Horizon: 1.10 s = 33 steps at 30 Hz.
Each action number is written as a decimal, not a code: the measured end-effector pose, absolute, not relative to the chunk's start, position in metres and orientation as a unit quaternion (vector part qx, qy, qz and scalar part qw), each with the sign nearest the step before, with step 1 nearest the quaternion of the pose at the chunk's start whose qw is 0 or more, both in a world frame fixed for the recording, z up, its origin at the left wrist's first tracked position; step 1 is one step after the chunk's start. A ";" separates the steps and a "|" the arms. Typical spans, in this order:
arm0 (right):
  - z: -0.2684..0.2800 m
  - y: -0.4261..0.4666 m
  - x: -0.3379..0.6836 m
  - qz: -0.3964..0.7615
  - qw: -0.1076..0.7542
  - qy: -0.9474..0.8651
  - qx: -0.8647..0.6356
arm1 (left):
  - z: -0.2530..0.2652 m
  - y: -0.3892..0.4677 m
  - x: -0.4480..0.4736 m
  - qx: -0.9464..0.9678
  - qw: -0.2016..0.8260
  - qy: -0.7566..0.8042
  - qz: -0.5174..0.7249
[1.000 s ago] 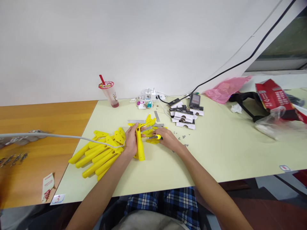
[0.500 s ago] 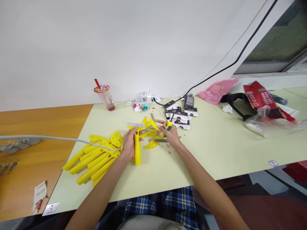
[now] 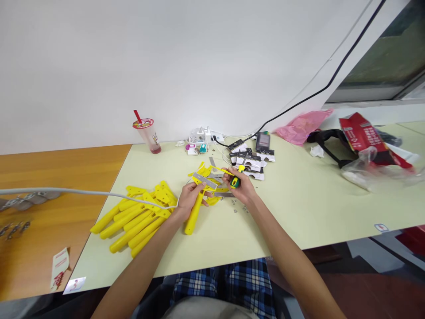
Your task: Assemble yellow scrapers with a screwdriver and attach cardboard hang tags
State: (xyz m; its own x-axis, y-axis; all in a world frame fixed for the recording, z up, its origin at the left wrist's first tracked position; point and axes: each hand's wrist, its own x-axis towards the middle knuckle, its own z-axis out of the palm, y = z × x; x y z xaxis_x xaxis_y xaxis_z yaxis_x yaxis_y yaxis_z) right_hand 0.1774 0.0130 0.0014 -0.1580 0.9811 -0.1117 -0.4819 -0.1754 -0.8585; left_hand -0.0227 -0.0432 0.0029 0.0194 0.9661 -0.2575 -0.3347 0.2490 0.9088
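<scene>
My left hand (image 3: 188,198) is closed on a yellow scraper (image 3: 194,217); its handle slants down toward me and a flat metal blade (image 3: 204,180) lies across its head. In my right hand (image 3: 243,187) is a green-and-yellow screwdriver (image 3: 235,180), its shaft pointing up and away. The same fingertips pinch a thin yellow plastic piece (image 3: 219,169), seen nearly edge-on. Beneath and behind the hands lie more yellow pieces (image 3: 201,168) and loose metal blades (image 3: 223,194). Small screws (image 3: 235,211) are scattered near my right wrist.
A pile of yellow handles (image 3: 133,228) lies to the left, with a grey cable (image 3: 99,192) passing above it. At the back stand a drink cup (image 3: 151,137) and a power strip (image 3: 201,135). Black-and-white boxes (image 3: 252,163) lie behind my right hand; bags (image 3: 303,126) are farther right.
The scraper in my left hand has turned, its handle end swinging left and its blade now slanting down to the right. The yellow piece in my right hand has tipped edge-on and the screwdriver has shifted.
</scene>
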 end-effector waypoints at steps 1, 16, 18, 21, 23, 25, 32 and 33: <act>0.002 0.013 0.178 0.679 0.541 -0.342 -0.361 | 0.004 -0.044 -0.022 0.335 0.641 0.475 0.501; -0.009 0.006 0.171 0.544 0.477 -0.566 -0.396 | -0.006 -0.044 -0.016 0.336 0.666 0.486 0.455; -0.013 0.010 0.175 0.454 0.461 -0.630 -0.429 | -0.004 -0.044 -0.015 0.333 0.657 0.491 0.465; -0.022 0.019 0.186 0.281 0.401 -0.742 -0.458 | -0.002 -0.044 -0.017 0.331 0.641 0.494 0.485; -0.027 0.024 0.192 0.214 0.356 -0.790 -0.450 | -0.002 -0.044 -0.018 0.326 0.631 0.495 0.500; -0.032 0.028 0.195 0.199 0.328 -0.811 -0.441 | -0.003 -0.044 -0.020 0.320 0.624 0.493 0.515; -0.037 0.031 0.193 0.172 0.284 -0.834 -0.441 | -0.002 -0.044 -0.020 0.302 0.632 0.487 0.522; -0.036 0.031 0.193 0.167 0.283 -0.833 -0.445 | -0.001 -0.044 -0.019 0.302 0.634 0.487 0.519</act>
State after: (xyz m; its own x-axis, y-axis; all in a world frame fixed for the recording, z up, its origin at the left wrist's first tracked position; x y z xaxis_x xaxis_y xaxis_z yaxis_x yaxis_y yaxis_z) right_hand 0.1932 0.0311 -0.0365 -0.4442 0.8354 0.3237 0.6464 0.5490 -0.5298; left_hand -0.0193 -0.0439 -0.0009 -0.0128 0.9523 -0.3048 -0.3646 0.2794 0.8883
